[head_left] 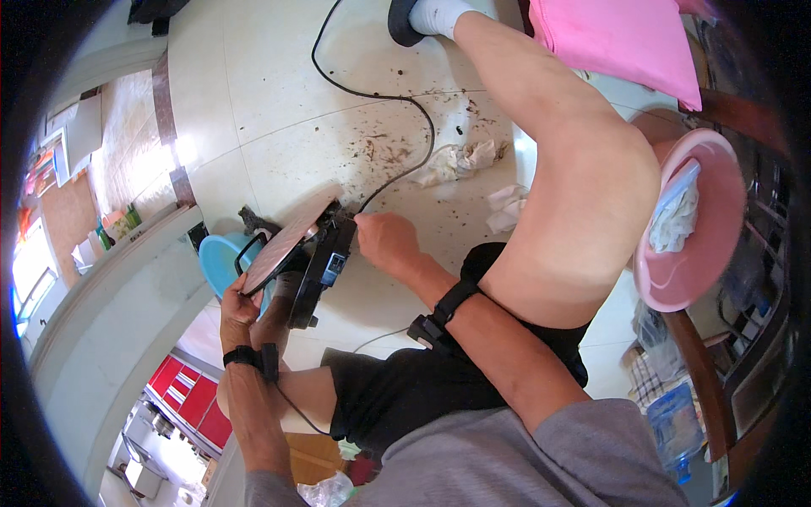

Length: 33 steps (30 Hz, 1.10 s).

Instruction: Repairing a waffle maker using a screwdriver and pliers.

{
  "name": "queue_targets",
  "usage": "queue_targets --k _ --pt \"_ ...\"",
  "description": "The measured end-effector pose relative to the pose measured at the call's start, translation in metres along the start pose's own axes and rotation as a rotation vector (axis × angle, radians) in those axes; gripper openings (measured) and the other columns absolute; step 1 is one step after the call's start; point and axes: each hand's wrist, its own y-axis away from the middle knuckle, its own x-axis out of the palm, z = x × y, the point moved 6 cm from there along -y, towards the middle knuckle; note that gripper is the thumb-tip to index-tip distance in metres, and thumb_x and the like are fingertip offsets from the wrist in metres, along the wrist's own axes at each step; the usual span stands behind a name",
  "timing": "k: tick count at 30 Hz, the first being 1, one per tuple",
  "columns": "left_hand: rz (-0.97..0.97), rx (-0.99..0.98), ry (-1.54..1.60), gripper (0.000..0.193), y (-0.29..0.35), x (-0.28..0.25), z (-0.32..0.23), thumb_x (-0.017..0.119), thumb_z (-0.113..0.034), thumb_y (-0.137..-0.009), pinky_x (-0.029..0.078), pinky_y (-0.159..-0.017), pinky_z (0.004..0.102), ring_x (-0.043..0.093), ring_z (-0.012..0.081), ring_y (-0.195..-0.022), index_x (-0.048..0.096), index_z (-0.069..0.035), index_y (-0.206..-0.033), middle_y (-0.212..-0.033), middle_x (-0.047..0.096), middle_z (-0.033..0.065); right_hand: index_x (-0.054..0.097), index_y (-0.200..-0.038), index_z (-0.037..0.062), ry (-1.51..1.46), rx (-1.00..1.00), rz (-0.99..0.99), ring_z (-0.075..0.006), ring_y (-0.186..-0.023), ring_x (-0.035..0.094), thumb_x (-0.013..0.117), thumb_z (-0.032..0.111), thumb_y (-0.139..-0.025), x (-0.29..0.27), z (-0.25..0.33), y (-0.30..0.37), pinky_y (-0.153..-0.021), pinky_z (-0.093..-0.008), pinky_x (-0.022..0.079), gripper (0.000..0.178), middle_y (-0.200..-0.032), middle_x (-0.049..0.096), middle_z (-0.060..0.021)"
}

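An electric griddle (297, 226) is tilted up on its edge between my legs, its round plate facing left and its black housing (314, 283) on the right. The housing carries a small blue-and-silver panel. My left hand (240, 302) is closed around the griddle's lower left rim, by a black loop handle. Beside the housing's upper right edge my right hand (387, 243) is closed in a fist. Its fingertips meet the edge of the housing, and what they hold, if anything, is hidden. A black cord (431, 127) runs up from near there across the floor.
Dark crumbs (380, 148) and crumpled tissues (460, 162) lie on the tiled floor. A blue basin (221, 258) stands behind the griddle. At right, a pink basin (718, 245) holds a pale cloth, near a wooden chair frame (697, 372) and a pink cushion (621, 42).
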Motion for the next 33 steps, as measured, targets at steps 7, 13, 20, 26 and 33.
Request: queue_targets --k 7,13,20,26,33 --pt "-0.020 -0.074 -0.015 0.023 -0.006 0.007 -0.007 0.065 -0.019 -0.097 0.063 -0.079 0.0371 0.070 0.0294 -0.098 0.068 -0.009 -0.117 -0.112 0.072 0.0107 0.060 -0.077 0.0047 0.033 -0.068 -0.071 -0.0434 -0.069 0.064 0.058 0.014 -0.084 0.006 0.016 -0.005 -0.061 -0.0567 0.049 0.012 -0.069 0.065 -0.0192" --pt "0.017 -0.073 -0.034 0.020 -0.004 0.003 -0.014 0.066 -0.017 -0.096 0.063 -0.080 0.0380 0.071 0.0281 -0.098 0.067 -0.005 -0.113 -0.109 0.073 0.0114 0.069 -0.072 0.0054 0.162 -0.242 -0.087 -0.0326 -0.063 0.070 0.065 0.011 -0.079 0.006 0.043 -0.016 -0.055 -0.0473 0.056 0.010 -0.069 0.069 -0.0160" --pt "0.022 -0.026 -0.031 0.018 -0.005 -0.002 -0.019 0.068 -0.015 -0.094 0.062 -0.083 0.0396 0.071 0.0252 -0.097 0.068 -0.004 -0.108 -0.107 0.073 0.0099 0.073 -0.078 0.0075 0.322 -0.326 0.124 -0.0294 -0.072 0.073 0.066 0.013 -0.078 0.021 0.054 -0.020 -0.060 -0.0444 0.058 0.009 -0.079 0.074 -0.0130" --pt "-0.008 -0.039 -0.097 0.020 0.005 0.019 -0.007 0.070 -0.016 -0.092 0.061 -0.083 0.0377 0.071 0.0235 -0.099 0.069 -0.007 -0.109 -0.107 0.073 0.0076 0.073 -0.084 0.0068 0.368 -0.351 0.192 -0.0322 -0.079 0.073 0.062 0.015 -0.082 -0.019 0.031 -0.049 -0.070 -0.0464 0.058 0.014 -0.085 0.075 -0.0145" --pt "-0.056 0.000 -0.114 0.023 0.015 0.017 -0.009 0.071 -0.018 -0.092 0.060 -0.086 0.0371 0.071 0.0230 -0.099 0.068 -0.006 -0.111 -0.108 0.073 0.0071 0.066 -0.074 0.0025 0.219 -0.325 0.152 -0.0382 -0.075 0.069 0.063 0.012 -0.074 -0.011 0.034 -0.042 -0.066 -0.0515 0.054 0.010 -0.078 0.069 -0.0190"
